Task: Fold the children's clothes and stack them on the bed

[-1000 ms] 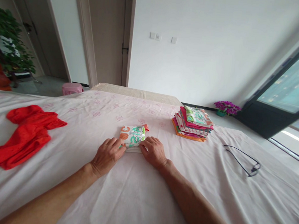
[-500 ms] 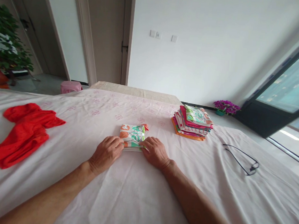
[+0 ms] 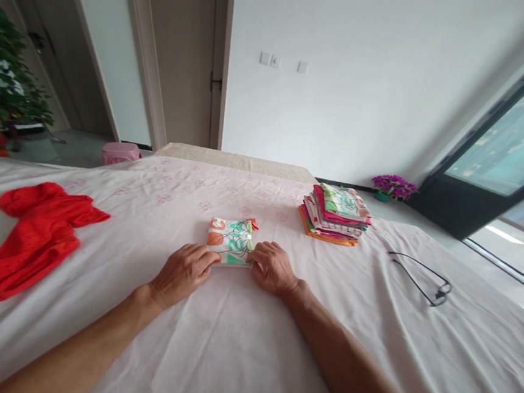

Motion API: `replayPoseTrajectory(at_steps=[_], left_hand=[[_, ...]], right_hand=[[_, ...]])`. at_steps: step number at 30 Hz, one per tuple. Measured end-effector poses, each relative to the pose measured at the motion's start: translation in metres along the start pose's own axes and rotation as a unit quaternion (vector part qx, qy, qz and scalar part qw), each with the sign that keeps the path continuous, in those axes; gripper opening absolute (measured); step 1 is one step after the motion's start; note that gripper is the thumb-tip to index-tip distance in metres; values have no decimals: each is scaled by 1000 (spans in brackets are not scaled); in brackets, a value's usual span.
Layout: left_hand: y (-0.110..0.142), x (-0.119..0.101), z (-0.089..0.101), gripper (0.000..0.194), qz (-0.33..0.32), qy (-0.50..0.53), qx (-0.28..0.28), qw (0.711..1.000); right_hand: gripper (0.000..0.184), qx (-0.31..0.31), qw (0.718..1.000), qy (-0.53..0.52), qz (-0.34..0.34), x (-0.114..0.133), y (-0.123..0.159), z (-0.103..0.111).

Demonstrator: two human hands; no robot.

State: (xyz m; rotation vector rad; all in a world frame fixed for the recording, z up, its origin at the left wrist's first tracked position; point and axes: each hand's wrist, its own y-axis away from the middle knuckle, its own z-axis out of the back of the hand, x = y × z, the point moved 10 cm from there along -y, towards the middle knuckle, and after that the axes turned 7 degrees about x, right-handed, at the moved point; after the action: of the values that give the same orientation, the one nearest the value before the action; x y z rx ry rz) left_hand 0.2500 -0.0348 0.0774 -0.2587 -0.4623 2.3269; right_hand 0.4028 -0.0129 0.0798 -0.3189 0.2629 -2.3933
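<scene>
A small folded cloth [image 3: 230, 239], white with orange and green print, lies flat on the pale bedsheet [image 3: 231, 340] in front of me. My left hand [image 3: 186, 270] pinches its near left corner, fingers pressed together. At the near right corner my right hand [image 3: 273, 267] grips the edge between thumb and curled fingers. A bit of orange fabric sticks out at the cloth's far right corner. To the right stands a stack of folded cloths [image 3: 335, 227], its top piece in a similar print. Left of my hands lies a crumpled red garment [image 3: 38, 232].
Dark-framed glasses [image 3: 439, 291] rest on the sheet at the right. Past the far edge are a pink stool [image 3: 121, 152] and a pot of purple flowers [image 3: 394, 186]. A leafy plant [image 3: 13, 71] stands at the far left.
The near edge of the folded cloth has been drawn toward me and lies flatter, covering more of the pale layer beneath. Both hands keep hold of its corners. The view has shifted slightly.
</scene>
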Motion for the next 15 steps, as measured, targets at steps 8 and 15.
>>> replayPoseTrajectory(at_steps=[8,15], left_hand=[[-26,36,13,29,110,99,-72,986],[-56,35,-47,46,134,15,7,991]], right_hand=[[45,-98,991,-52,-79,-12,-16,31],[53,12,997,33,-71,-9,-45,-21]])
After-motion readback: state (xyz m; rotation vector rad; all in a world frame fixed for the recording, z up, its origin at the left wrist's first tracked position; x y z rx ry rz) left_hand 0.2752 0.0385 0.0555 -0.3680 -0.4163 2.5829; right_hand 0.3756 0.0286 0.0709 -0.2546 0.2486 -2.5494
